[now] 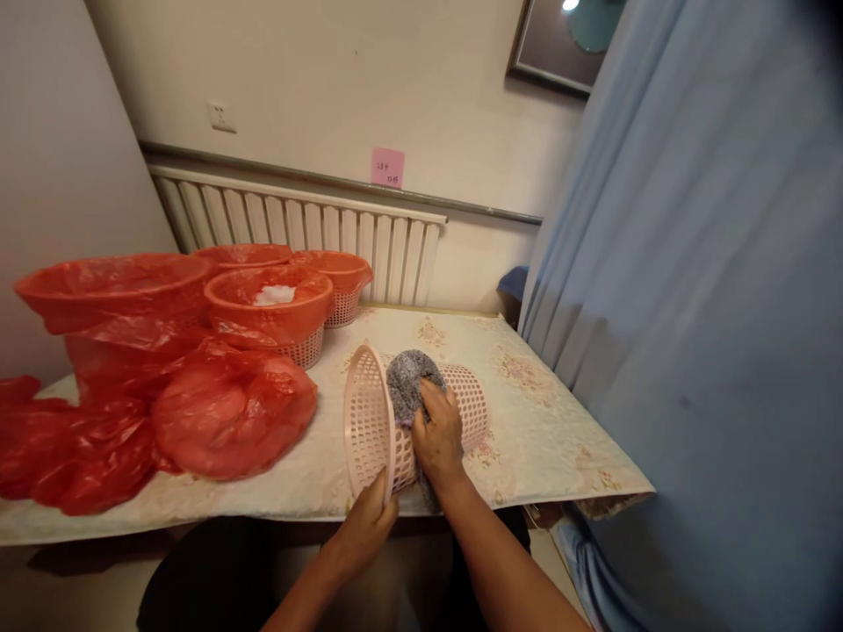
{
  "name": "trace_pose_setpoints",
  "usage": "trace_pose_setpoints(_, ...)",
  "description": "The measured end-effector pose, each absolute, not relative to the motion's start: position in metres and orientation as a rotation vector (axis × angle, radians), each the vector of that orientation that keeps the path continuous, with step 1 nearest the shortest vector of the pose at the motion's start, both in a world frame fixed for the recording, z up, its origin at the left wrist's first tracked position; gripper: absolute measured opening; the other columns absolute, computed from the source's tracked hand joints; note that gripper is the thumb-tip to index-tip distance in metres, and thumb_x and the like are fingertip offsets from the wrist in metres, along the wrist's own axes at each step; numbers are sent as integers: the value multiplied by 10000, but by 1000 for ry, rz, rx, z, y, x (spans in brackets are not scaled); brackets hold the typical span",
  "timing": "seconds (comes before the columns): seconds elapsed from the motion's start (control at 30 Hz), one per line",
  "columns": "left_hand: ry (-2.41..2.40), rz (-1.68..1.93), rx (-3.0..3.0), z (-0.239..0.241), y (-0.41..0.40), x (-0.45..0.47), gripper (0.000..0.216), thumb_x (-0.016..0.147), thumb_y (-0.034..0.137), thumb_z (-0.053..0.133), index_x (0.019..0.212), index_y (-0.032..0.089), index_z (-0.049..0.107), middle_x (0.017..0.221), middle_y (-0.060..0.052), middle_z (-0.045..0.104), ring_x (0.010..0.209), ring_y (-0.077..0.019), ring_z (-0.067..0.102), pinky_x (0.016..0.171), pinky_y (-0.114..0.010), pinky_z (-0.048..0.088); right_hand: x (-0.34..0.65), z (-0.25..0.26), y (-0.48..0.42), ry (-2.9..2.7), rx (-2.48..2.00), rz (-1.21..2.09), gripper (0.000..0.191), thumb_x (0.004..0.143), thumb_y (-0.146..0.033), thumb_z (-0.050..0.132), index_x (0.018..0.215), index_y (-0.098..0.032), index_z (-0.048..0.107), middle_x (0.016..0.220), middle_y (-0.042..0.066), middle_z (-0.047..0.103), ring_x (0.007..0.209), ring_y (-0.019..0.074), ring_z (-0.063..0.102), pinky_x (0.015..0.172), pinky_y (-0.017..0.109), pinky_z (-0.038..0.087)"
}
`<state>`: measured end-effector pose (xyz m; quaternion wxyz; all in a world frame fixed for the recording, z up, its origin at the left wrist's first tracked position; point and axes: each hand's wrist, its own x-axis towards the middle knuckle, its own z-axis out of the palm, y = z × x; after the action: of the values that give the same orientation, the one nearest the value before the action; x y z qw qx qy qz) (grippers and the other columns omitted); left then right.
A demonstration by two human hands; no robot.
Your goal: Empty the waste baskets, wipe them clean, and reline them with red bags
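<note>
A pale pink perforated plastic wastebasket (472, 405) lies on its side on the table, its open mouth facing left. My left hand (370, 520) is closed on the basket's rim at the lower front. With my right hand (437, 432) I press a grey speckled cloth (408, 376) against the upper side of the basket, fingers closed on it. Part of the cloth hangs down below my right hand, along the basket's near side.
Several baskets lined with red bags, one being this front basket (299, 303), stand at the back left. Loose red plastic bags (230, 412) lie before them. The flowered tablecloth (527, 456) covers the table. A radiator (395, 254) is behind, a blue curtain (691, 307) at right.
</note>
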<state>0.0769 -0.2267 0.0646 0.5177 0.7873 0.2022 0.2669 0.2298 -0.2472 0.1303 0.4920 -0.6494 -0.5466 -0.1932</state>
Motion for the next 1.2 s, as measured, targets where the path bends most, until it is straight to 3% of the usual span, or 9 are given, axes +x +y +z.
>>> trace_pose_setpoints(0.27, 501, 665, 1531, 119, -225, 96, 501, 788, 231, 546, 1275, 126, 493, 1189, -103, 651, 1111, -247, 591, 1058, -414, 393, 220, 115, -263, -1342, -1583, -515, 438, 806, -29, 397, 1177, -144, 600, 1230, 108, 629, 1192, 194, 541, 1128, 457, 251)
trace_pose_setpoints(0.5, 448, 665, 1553, 115, -224, 98, 609, 704, 92, 464, 1310, 142, 492, 1292, -79, 604, 1246, -234, 509, 1142, -415, 295, 281, 103, -259, -1243, -1725, -501, 414, 810, -78, 405, 1149, -151, 632, 1190, 99, 656, 1126, 214, 564, 1068, 420, 328)
trace_pose_setpoints(0.73, 373, 612, 1549, 109, -224, 94, 668, 648, 54, 440, 1305, 157, 510, 1334, -56, 586, 1275, -228, 486, 1163, -426, 261, 354, 67, -278, -729, -1986, -462, 423, 797, -223, 399, 1079, -65, 672, 1085, 195, 679, 993, 291, 602, 901, 421, 444)
trace_pose_setpoints(0.97, 310, 604, 1471, 111, -219, 97, 655, 658, 73, 472, 1307, 150, 509, 1321, -67, 597, 1242, -241, 517, 1138, -437, 313, 258, 45, -286, -900, -1754, -566, 407, 859, -176, 389, 1189, -118, 619, 1220, 156, 638, 1159, 254, 575, 1059, 495, 346)
trace_pose_setpoints(1.2, 343, 605, 1550, 95, -212, 92, 549, 709, 102, 501, 1254, 132, 554, 1299, -78, 613, 1238, -260, 514, 1126, -460, 320, 193, 87, -274, -1326, -1504, -555, 480, 830, -67, 377, 1272, -136, 550, 1259, 136, 615, 1221, 214, 541, 1086, 495, 337)
